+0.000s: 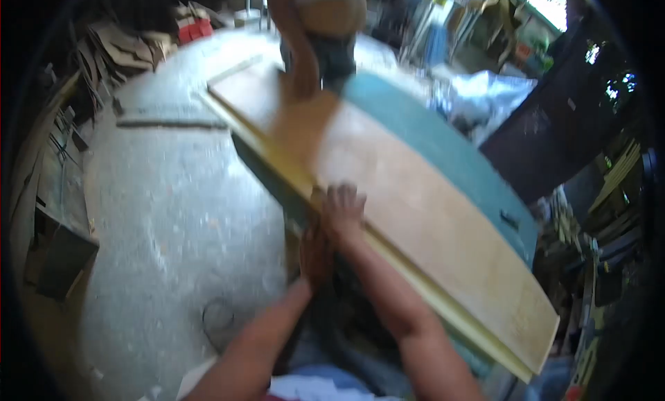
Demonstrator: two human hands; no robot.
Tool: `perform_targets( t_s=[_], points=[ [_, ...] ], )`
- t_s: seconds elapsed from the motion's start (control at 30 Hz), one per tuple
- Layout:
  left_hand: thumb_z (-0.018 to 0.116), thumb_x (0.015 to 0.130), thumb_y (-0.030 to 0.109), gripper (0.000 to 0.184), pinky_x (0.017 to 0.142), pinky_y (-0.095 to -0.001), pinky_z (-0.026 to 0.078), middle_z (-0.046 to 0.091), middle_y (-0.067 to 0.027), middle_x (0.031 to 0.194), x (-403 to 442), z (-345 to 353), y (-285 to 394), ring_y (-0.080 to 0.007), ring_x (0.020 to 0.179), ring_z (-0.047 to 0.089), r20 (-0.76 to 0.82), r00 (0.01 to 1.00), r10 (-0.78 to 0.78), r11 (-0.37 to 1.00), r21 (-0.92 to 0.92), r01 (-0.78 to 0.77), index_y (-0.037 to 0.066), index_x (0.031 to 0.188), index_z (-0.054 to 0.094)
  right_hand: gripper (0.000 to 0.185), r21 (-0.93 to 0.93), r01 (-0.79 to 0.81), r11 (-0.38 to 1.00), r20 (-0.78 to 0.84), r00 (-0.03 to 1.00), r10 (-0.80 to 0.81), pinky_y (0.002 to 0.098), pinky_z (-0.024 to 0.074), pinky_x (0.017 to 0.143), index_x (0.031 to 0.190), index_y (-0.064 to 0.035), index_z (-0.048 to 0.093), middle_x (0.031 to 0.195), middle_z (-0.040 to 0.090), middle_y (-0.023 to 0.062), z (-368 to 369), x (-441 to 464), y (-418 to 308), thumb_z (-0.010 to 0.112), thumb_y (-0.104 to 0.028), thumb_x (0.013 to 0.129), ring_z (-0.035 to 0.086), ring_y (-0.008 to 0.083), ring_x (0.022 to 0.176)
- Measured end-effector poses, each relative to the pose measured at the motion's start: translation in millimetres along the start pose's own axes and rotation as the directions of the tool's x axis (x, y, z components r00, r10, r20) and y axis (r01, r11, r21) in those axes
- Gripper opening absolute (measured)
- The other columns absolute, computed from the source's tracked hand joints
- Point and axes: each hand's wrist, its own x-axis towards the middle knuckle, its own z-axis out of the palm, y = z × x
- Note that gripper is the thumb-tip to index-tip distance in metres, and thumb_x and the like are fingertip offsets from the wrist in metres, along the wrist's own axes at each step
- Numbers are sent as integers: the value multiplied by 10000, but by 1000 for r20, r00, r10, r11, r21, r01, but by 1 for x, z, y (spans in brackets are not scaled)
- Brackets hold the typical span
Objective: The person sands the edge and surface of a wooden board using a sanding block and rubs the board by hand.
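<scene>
A long, pale wooden panel (pixel 415 186) with a light edge strip (pixel 443 307) lies diagonally on a green tabletop (pixel 429 144). My right hand (pixel 343 210) rests on the panel's near edge, its fingers spread over the top face. Just below it, my left hand (pixel 316 252) is against the side of that edge; its fingers are dark, blurred and partly hidden. Beyond my hands, a smeared brown patch (pixel 305 131) crosses the panel, too blurred to name. Another person's hand (pixel 303 75) is over the far part of the panel, by that patch.
The other person (pixel 329 27) stands at the table's far side. A small dark object (pixel 509 221) lies on the green top. Clear plastic sheeting (pixel 492 96) is heaped behind. A board (pixel 173 124) lies on the concrete floor (pixel 187 214); a metal cabinet (pixel 66 241) stands left.
</scene>
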Motion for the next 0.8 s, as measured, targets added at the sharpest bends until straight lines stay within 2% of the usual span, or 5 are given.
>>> perform_targets(
  t_s=[0.03,0.1,0.37,0.63,0.8],
  points=[
    [539,1050,318,589,1217,-585,316,385,-243,1601,5,9,-13,-472,1470,370,1,1000,29,999,23,-29,55,1563,421,400,-24,8,1000,-83,997,-10,567,402,981,1253,-107,611,1300,578,149,-2,36,12,503,-441,1061,520,335,1258],
    [545,1046,329,596,1218,-584,314,386,-237,1603,-19,8,-16,-465,1470,373,61,998,-17,999,42,15,68,1567,420,368,178,-274,945,306,928,212,552,409,952,1192,-108,626,1234,588,142,-30,4,12,537,-432,1042,528,335,1207],
    [657,926,110,662,1215,-570,329,402,-227,1586,-10,5,-5,-473,1449,391,15,1000,2,999,-36,-2,91,1549,433,363,140,-370,918,355,885,302,567,417,880,1179,-66,580,1137,569,169,-152,-154,130,685,-320,942,545,394,1054],
    [638,932,119,634,1206,-580,333,405,-236,1574,-9,13,-2,-476,1439,400,-41,999,-32,999,4,32,89,1533,438,435,-81,-226,971,193,952,237,534,453,850,1188,-67,558,1170,565,165,-133,-163,131,741,-324,889,557,388,1043],
    [617,962,165,593,1203,-581,336,407,-240,1570,-13,14,-7,-480,1427,408,-23,1000,5,1000,-4,-5,84,1525,446,418,23,-173,985,189,968,165,541,448,891,1193,-59,547,1174,568,189,-83,-103,98,711,-317,907,554,393,1090]
  ],
)
